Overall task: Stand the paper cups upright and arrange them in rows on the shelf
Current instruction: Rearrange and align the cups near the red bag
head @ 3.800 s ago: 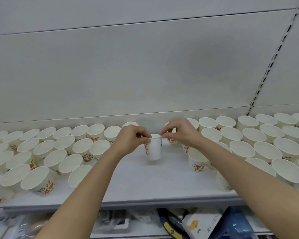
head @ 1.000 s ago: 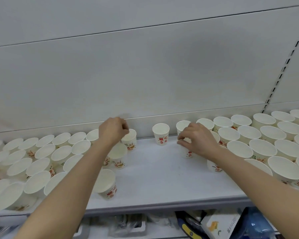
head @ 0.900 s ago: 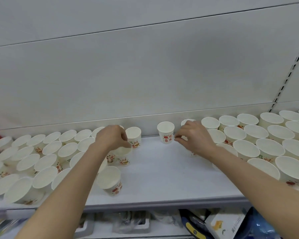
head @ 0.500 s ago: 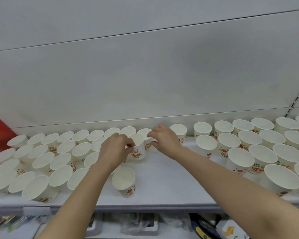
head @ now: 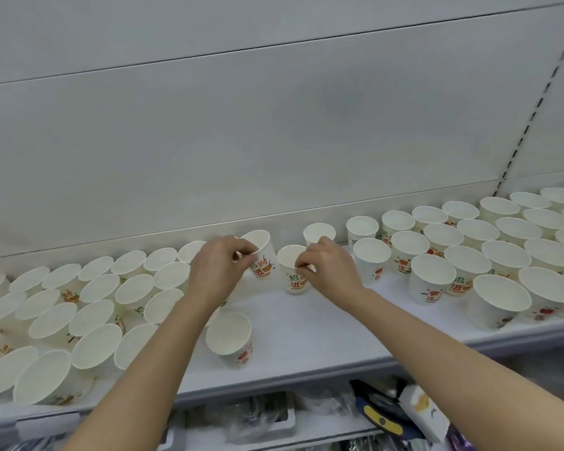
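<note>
White paper cups with red and green print stand on a white shelf (head: pixel 306 340). My left hand (head: pixel 217 271) pinches the rim of a tilted cup (head: pixel 262 257) near the back of the shelf. Just to its right, my right hand (head: pixel 329 271) pinches the rim of an upright cup (head: pixel 292 266). Another cup (head: pixel 318 234) stands behind my right hand at the back wall. A lone cup (head: pixel 230 341) stands near the front, beside my left forearm.
Several upright cups fill the shelf's left part (head: pixel 79 307) and several more its right part (head: pixel 469 255). A bare strip of shelf lies between them. Packaged goods (head: pixel 404 411) sit on the lower shelf. A slotted upright (head: pixel 531 115) runs up the back wall.
Both hands have moved toward the gap in the middle. Each now pinches a cup by the rim, and the left one's cup is tilted. The view has shifted slightly right.
</note>
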`<action>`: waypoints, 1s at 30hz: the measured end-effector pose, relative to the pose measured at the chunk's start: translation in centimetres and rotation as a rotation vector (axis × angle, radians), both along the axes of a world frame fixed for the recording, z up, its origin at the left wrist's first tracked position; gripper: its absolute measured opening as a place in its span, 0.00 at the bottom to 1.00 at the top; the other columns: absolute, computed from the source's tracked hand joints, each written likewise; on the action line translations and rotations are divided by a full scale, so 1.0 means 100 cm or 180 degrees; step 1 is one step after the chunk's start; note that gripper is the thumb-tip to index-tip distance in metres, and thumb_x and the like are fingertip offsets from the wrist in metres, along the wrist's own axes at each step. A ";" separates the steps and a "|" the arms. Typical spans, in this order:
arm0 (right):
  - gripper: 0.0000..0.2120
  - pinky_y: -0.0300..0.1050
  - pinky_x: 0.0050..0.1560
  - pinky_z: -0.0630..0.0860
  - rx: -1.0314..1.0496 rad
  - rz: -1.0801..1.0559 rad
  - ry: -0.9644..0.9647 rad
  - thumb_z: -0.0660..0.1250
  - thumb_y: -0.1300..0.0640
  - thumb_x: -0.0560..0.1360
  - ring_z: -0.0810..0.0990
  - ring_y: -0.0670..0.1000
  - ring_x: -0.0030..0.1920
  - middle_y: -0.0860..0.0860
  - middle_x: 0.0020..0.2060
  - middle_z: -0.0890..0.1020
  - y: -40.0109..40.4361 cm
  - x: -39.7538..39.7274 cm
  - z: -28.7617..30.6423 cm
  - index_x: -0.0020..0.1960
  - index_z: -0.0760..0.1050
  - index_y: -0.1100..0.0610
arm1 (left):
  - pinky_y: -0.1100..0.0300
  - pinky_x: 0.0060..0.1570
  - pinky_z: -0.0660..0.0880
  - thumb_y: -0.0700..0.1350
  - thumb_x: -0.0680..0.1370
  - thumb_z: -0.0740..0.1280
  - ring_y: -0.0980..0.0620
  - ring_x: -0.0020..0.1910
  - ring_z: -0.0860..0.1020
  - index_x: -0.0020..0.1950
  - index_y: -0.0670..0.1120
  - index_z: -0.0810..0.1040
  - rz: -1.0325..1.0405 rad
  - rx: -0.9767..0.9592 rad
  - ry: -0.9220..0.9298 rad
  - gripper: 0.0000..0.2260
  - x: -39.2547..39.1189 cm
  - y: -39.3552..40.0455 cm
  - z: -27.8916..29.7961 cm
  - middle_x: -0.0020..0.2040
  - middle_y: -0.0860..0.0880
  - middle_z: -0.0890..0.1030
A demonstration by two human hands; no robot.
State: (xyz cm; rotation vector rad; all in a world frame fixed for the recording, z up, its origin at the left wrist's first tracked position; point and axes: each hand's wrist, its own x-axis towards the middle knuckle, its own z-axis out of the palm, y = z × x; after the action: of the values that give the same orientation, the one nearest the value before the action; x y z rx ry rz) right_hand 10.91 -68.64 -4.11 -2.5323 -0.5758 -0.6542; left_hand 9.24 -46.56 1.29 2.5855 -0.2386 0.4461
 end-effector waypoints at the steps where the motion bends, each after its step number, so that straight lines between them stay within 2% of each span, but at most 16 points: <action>1: 0.03 0.42 0.35 0.65 0.0040 -0.0076 0.0005 0.75 0.59 0.65 0.73 0.53 0.38 0.48 0.32 0.79 -0.012 -0.009 0.000 0.36 0.81 0.54 | 0.57 0.40 0.74 0.50 0.74 0.72 0.58 0.40 0.77 0.44 0.57 0.84 -0.0060 -0.0030 0.0056 0.02 0.005 -0.011 0.000 0.40 0.60 0.81; 8: 0.04 0.46 0.33 0.71 0.0013 -0.0358 -0.0082 0.77 0.57 0.65 0.74 0.53 0.38 0.46 0.33 0.80 -0.074 -0.057 0.000 0.38 0.82 0.53 | 0.59 0.40 0.70 0.49 0.74 0.71 0.54 0.47 0.78 0.47 0.55 0.84 -0.0585 0.0509 0.0461 0.04 0.024 -0.092 -0.014 0.44 0.57 0.82; 13: 0.05 0.45 0.34 0.71 0.0062 -0.0303 -0.0217 0.78 0.58 0.65 0.74 0.53 0.38 0.46 0.34 0.81 -0.106 -0.076 0.002 0.38 0.82 0.53 | 0.61 0.37 0.67 0.50 0.74 0.70 0.52 0.49 0.79 0.47 0.54 0.85 -0.0508 0.0640 0.0386 0.05 0.025 -0.120 -0.028 0.46 0.53 0.83; 17: 0.07 0.48 0.34 0.72 -0.0055 -0.0254 -0.0275 0.79 0.59 0.63 0.74 0.54 0.36 0.47 0.34 0.81 -0.126 -0.083 -0.004 0.37 0.82 0.53 | 0.60 0.39 0.66 0.50 0.75 0.70 0.49 0.52 0.76 0.49 0.55 0.84 -0.0455 0.0799 0.0364 0.06 0.027 -0.131 -0.034 0.49 0.51 0.81; 20: 0.07 0.47 0.36 0.70 -0.0116 -0.0264 -0.0336 0.79 0.58 0.63 0.73 0.54 0.36 0.47 0.33 0.81 -0.138 -0.084 -0.006 0.37 0.82 0.53 | 0.58 0.44 0.70 0.51 0.71 0.73 0.50 0.56 0.74 0.55 0.55 0.82 -0.0461 0.0691 0.0217 0.13 0.022 -0.143 -0.034 0.54 0.54 0.79; 22: 0.06 0.47 0.37 0.69 -0.0201 -0.0239 -0.0364 0.78 0.57 0.64 0.74 0.55 0.37 0.46 0.34 0.81 -0.143 -0.085 -0.006 0.38 0.82 0.53 | 0.57 0.46 0.71 0.52 0.70 0.75 0.50 0.55 0.72 0.57 0.55 0.80 -0.0718 0.0688 -0.0074 0.17 0.016 -0.158 -0.031 0.55 0.55 0.77; 26: 0.06 0.47 0.38 0.67 -0.0385 -0.0187 -0.0394 0.77 0.55 0.65 0.74 0.54 0.39 0.46 0.37 0.82 -0.148 -0.085 -0.010 0.40 0.82 0.53 | 0.60 0.44 0.63 0.52 0.73 0.72 0.51 0.55 0.71 0.56 0.54 0.80 -0.1073 0.1186 -0.0162 0.13 0.012 -0.189 -0.031 0.55 0.54 0.77; 30: 0.04 0.47 0.39 0.67 -0.0436 -0.0193 -0.0471 0.75 0.55 0.67 0.73 0.54 0.40 0.46 0.37 0.81 -0.150 -0.079 -0.017 0.40 0.82 0.53 | 0.60 0.40 0.61 0.52 0.76 0.69 0.51 0.53 0.71 0.50 0.52 0.83 -0.0941 0.1102 -0.0033 0.07 0.016 -0.197 -0.035 0.50 0.53 0.80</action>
State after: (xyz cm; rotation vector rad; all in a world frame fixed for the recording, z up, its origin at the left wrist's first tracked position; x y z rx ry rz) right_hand 3.01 -83.68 -5.86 -2.6529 -0.6157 -0.8569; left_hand 10.84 -66.30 -2.18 2.8147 -0.7488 0.3322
